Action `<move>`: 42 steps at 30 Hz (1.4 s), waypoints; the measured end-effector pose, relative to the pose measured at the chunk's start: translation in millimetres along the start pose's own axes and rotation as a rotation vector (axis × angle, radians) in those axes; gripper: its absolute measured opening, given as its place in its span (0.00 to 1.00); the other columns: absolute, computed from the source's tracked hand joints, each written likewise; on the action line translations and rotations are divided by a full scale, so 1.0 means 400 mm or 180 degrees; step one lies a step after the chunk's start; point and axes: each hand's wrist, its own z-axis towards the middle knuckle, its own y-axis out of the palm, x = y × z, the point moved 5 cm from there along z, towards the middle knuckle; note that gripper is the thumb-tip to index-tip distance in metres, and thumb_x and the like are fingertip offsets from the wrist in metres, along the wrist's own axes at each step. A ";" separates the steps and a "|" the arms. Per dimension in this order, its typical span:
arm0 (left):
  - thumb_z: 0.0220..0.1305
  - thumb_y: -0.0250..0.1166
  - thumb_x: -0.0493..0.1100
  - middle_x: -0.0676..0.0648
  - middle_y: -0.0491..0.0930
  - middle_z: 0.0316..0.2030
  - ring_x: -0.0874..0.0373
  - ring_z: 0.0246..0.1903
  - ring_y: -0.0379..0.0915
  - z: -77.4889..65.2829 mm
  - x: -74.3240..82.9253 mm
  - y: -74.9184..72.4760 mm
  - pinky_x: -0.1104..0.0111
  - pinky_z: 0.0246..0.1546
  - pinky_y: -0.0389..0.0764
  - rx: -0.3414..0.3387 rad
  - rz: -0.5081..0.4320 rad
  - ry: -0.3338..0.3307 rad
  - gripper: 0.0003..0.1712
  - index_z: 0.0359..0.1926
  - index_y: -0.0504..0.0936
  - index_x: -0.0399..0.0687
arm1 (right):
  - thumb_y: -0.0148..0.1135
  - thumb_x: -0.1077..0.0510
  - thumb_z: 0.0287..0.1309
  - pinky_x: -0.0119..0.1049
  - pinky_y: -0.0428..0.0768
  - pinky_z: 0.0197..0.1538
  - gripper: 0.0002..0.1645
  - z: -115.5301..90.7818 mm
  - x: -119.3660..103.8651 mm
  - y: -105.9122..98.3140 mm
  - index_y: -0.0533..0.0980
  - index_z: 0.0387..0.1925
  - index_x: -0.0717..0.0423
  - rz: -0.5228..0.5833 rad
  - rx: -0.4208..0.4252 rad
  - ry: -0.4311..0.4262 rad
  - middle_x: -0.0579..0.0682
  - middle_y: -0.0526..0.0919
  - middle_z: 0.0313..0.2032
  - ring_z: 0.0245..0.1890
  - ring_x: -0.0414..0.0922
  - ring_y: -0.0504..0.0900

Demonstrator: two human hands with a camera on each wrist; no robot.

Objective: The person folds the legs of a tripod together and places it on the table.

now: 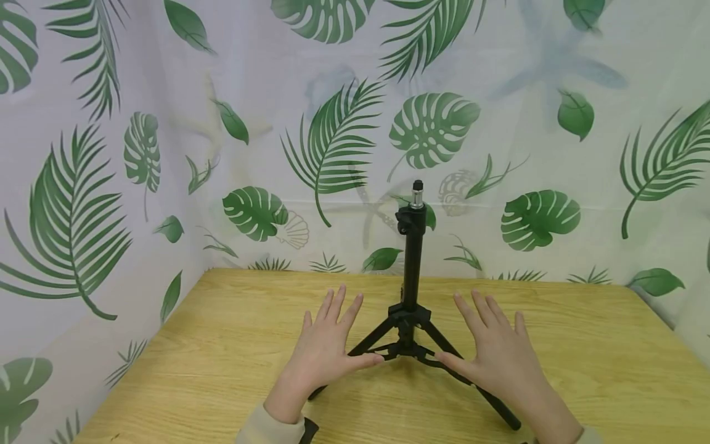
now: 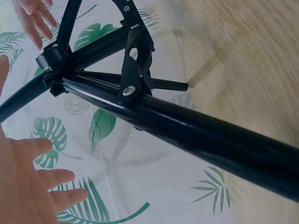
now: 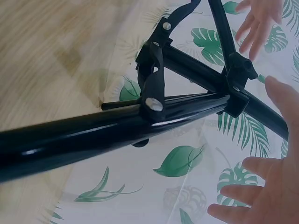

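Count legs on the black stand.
3: left leg and right leg, splayed frontward in the head view; rear leg, mostly hidden there, showing in both wrist views.

The person's left hand point(image 1: 320, 354) and right hand point(image 1: 501, 353) are bare, with slender, tapering fingers point(image 1: 336, 305), and extend from plain, pale beige sleeves point(image 1: 269, 427), a black band point(image 1: 309, 430) showing beside the left one.

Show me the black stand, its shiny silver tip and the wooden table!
Black stand point(image 1: 413, 265), head view: middle of its upright pole.
Silver tip point(image 1: 417, 198), head view: its shiny middle.
Wooden table point(image 1: 222, 333), head view: bare top, towards the left.
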 end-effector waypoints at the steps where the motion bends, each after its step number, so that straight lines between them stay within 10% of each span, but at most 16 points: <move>1: 0.44 0.48 0.78 0.47 0.37 0.67 0.51 0.65 0.30 0.000 0.000 -0.001 0.40 0.54 0.47 0.0008 -0.0003 0.0001 0.55 0.68 0.43 0.59 | 0.55 0.25 0.38 0.68 0.46 0.51 0.57 0.000 0.000 0.000 0.56 0.64 0.54 -0.0001 0.0018 -0.0007 0.65 0.58 0.60 0.59 0.62 0.55; 23: 0.54 0.60 0.58 0.45 0.73 0.50 0.53 0.46 0.72 -0.001 0.027 -0.015 0.63 0.42 0.74 0.0568 -0.0179 0.0406 0.32 0.55 0.71 0.43 | 0.67 0.42 0.38 0.55 0.71 0.42 0.40 0.004 -0.011 -0.004 0.71 0.52 0.61 0.0280 0.0432 -0.0181 0.62 0.74 0.47 0.42 0.61 0.74; 42: 0.54 0.64 0.45 0.44 0.78 0.41 0.54 0.40 0.75 0.015 -0.017 0.026 0.65 0.37 0.75 -0.0230 -0.0837 0.0100 0.22 0.49 0.75 0.38 | 0.65 0.52 0.48 0.51 0.69 0.47 0.37 0.085 -0.057 -0.106 0.64 0.56 0.66 0.1473 0.0599 -0.0286 0.62 0.71 0.51 0.45 0.56 0.74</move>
